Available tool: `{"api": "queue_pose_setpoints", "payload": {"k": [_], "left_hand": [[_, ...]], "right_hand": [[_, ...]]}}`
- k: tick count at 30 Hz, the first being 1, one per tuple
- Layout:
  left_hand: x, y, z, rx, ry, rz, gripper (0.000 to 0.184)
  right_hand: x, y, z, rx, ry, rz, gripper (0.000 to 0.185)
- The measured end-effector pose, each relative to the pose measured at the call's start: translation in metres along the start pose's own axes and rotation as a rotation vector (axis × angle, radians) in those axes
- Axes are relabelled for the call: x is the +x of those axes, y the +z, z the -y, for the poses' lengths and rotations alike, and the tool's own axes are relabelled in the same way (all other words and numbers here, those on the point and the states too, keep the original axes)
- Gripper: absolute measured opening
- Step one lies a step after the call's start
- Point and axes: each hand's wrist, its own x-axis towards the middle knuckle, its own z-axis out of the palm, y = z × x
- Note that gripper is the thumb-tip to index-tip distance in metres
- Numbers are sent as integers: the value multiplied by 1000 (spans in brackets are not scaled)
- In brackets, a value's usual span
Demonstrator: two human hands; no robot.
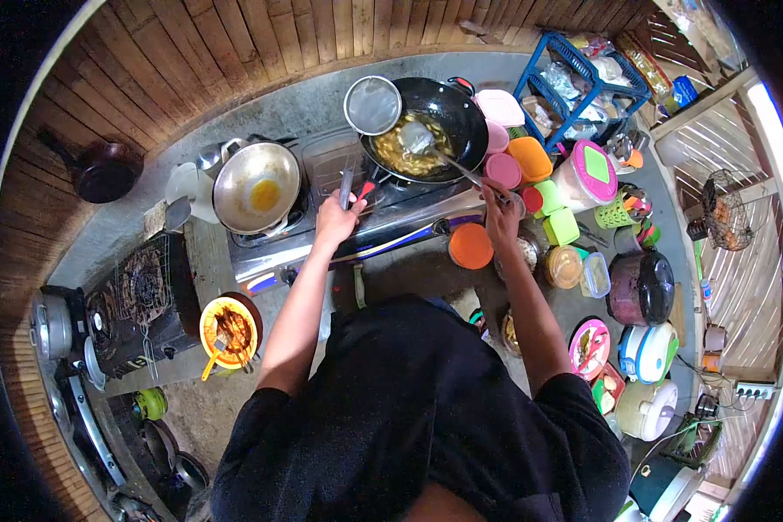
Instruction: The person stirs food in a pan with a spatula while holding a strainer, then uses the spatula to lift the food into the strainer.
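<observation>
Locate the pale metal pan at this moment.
In the head view, the pale metal pan sits left of centre on the stove, with the left hand and then the black wok to its right.

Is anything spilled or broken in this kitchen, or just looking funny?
No, nothing clearly stands out. The food is inside the black wok, the yellow puddle is inside the pale pan, and the orange-handled utensil leans in its bowl.
</observation>
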Motion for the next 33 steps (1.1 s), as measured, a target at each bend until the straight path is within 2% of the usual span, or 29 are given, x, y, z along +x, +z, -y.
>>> {"api": "queue_pose_setpoints", "payload": {"k": [2, 4, 5, 7, 8, 10, 14, 16, 17, 19, 22, 26, 28, 29, 31, 33], "left_hand": [[0, 0, 0, 8, -26, 4, 28], [0, 1, 2, -3, -19, 4, 28], [0, 1, 2, -14, -13, 1, 28], [0, 0, 1, -13, -8, 0, 28], [0, 0, 1, -11, -5, 0, 28], [2, 1, 3, -9, -12, 1, 28], [1, 0, 0, 18, -19, 5, 28], [1, 0, 1, 12, -21, 8, 28], [2, 1, 2, 7, -23, 12, 28], [3, 2, 5, -3, -16, 13, 28], [3, 2, 6, -22, -14, 15, 28], [1, 1, 2, -6, -17, 11, 30], [3, 2, 4, 0, -12, 14, 30], [4, 3, 6, 5, -8, 13, 31], [6, 4, 9, -1, -5, 12, 31], [6, 4, 10, -7, -3, 9, 31]], "right_hand": [[4, -2, -2, -89, -31, -16, 21], [18, -6, -15, -224, -191, -53, 20], [22, -10, -18, -224, -191, -54, 20], [27, -15, -18, -495, -250, -88, 20], [27, -18, -17, -495, -251, -87, 20], [27, -20, -8, -775, -496, -19, 20], [16, -15, -17, -684, -400, -20, 21], [9, -7, -17, -402, -82, -54, 20], [8, -5, -17, -402, -82, -55, 20], [5, -1, -18, 24, 181, -49, 21], [5, 4, -22, 128, 98, -1, 23], [9, 4, -19, 110, -40, 14, 23], [9, 2, 16, -339, -1, -37, 22], [11, 1, 8, -340, -1, -37, 22], [20, -4, -9, -394, -218, -104, 21], [22, -11, -11, -488, -258, -105, 21]]}}
